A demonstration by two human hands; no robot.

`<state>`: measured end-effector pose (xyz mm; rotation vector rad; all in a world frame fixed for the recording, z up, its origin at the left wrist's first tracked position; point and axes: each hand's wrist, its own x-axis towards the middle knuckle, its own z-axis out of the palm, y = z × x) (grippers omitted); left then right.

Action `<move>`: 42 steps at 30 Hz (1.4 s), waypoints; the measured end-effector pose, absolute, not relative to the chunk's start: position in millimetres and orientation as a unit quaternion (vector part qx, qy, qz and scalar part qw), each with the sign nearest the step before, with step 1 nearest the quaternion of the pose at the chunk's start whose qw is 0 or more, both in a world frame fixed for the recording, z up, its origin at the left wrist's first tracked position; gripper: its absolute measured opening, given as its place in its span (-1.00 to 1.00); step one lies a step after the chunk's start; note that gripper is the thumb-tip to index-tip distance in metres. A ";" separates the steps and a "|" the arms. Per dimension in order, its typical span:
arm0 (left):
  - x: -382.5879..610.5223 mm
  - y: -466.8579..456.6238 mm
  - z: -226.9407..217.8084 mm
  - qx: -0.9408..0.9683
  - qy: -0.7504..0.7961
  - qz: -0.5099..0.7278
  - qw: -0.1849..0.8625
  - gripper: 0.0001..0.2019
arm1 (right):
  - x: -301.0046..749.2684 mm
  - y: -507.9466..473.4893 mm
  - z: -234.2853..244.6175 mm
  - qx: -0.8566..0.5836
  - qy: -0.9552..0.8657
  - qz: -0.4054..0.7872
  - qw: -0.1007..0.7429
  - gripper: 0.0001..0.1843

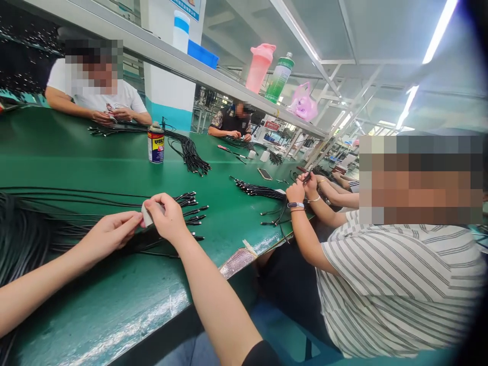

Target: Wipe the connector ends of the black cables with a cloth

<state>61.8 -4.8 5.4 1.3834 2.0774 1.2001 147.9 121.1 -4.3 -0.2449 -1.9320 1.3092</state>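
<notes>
- The left hand point(110, 235) and right hand point(166, 219) meet above the green surface point(95, 157). Each pinches the same small white piece point(147, 214), possibly a label; it is too small to tell.
- Black cables point(76, 201) lie flat beneath both hands, plug ends fanned rightward.
- A spray can point(156, 144) stands upright farther back.
- A co-worker's hands point(303, 188) hold something dark over another cable bundle point(259, 190).

A long green worktop point(76, 152) runs through a factory hall. Above it, a grey metal shelf point(213, 76) passes a white pillar point(168, 91) with a teal base. Fluorescent tube lights point(435, 35) glow along the pale ceiling point(362, 30). More benches stand far behind.
</notes>
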 end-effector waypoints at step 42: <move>49.7 -8.2 -11.6 0.466 0.716 0.517 0.049 -0.69 | 152.9 147.3 -7.8 -0.118 -0.648 0.694 0.291 -0.58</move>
